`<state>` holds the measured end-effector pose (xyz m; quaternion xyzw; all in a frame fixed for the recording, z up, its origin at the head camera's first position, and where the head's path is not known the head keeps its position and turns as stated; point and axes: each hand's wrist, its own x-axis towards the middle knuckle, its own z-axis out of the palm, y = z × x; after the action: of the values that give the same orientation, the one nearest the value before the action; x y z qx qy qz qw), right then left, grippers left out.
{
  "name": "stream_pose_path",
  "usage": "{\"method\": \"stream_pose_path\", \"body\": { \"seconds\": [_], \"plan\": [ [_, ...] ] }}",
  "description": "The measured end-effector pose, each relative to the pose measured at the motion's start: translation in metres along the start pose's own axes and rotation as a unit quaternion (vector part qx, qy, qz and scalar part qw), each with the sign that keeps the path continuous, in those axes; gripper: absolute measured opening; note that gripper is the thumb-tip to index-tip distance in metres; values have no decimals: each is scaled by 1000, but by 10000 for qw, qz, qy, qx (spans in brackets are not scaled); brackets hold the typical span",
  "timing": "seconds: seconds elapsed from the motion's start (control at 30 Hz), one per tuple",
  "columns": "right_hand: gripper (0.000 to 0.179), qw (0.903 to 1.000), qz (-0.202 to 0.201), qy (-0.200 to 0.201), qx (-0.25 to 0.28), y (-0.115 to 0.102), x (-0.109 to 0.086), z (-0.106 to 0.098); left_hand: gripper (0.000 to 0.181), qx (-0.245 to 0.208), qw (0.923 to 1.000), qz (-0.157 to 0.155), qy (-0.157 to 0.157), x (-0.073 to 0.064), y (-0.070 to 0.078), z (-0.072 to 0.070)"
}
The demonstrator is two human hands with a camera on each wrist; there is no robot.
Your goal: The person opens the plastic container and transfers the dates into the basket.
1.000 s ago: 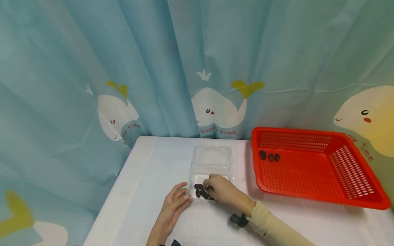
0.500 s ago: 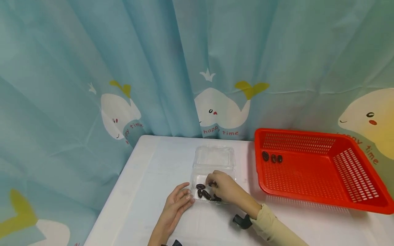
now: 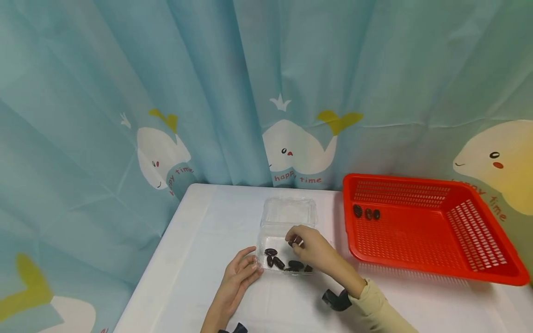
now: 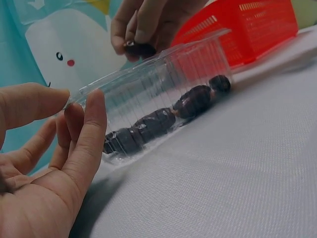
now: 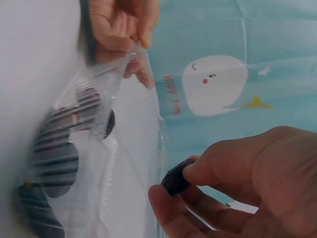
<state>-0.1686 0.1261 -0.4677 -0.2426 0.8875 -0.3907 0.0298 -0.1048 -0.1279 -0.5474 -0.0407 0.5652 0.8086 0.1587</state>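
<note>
A clear plastic clamshell box (image 3: 259, 252) lies on the white table with its lid (image 3: 288, 211) folded back. Several dark, wrinkled dates (image 3: 278, 263) lie in its tray, mostly along the near and left sides. My left hand (image 3: 239, 277) pinches the box's left edge between thumb and fingers, as the left wrist view shows. Above the tray's right part is my right hand (image 3: 315, 248), holding one dark date (image 5: 176, 179) between thumb and fingertips. That same date (image 4: 140, 48) appears over the box rim in the left wrist view.
A red perforated basket (image 3: 408, 236) stands right of the box, with three dates (image 3: 368, 213) in a row at its back left. Behind the table hangs a blue curtain (image 3: 225, 115) with whale prints. Black wrist straps (image 3: 336, 299) show near the front.
My right hand has lifted and shifted right within the box area, with a date between its fingers, uncovering more dates at the near side. The left hand stays at the box edge.
</note>
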Motion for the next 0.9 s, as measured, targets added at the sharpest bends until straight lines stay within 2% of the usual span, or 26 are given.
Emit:
{"method": "stream_pose_path", "body": {
  "seconds": [0.33, 0.47, 0.7, 0.9],
  "plan": [
    [14, 9985, 123, 102, 521, 8, -1, -19, 65, -83, 10000, -6, -18, 1, -1, 1],
    [16, 9978, 349, 136, 545, 8, -1, -28, 65, -90, 10000, -39, -18, 1, 0, -1],
    [16, 9938, 601, 155, 918, 16, -5, -55, 64, -67, 9999, -95, -103, 5, -1, -2],
    [20, 9857, 1062, 287, 1276, 23, -13, -83, 65, -83, 9998, -111, -138, 3, -3, -4]
  ]
}}
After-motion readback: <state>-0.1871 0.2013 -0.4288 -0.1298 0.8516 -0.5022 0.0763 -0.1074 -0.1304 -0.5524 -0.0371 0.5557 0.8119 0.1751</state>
